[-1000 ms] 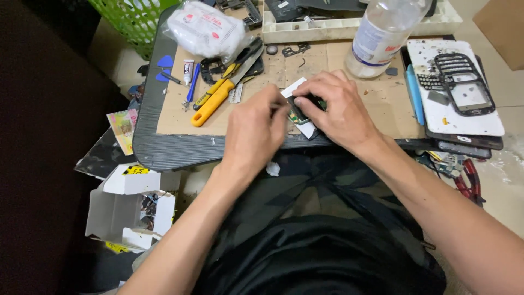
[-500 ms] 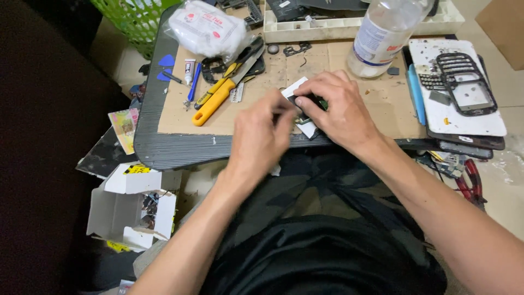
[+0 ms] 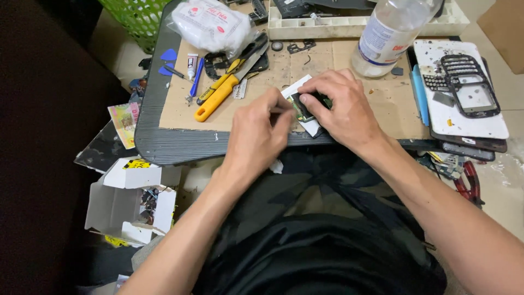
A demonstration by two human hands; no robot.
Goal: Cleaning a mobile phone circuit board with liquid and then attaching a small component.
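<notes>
While the right hand [image 3: 341, 112] pins a small dark circuit board [image 3: 303, 105] on white paper [image 3: 299, 87], the left hand [image 3: 261, 134] pinches a thin tool against it.

small dark circuit part [image 3: 303, 107], on white card [image 3: 297, 87], table edge

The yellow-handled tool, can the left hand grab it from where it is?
Probably yes. The yellow-handled tool lies uncovered on the cardboard mat, just beyond the left hand, with nothing between them, though that hand is busy at the small board.
</notes>
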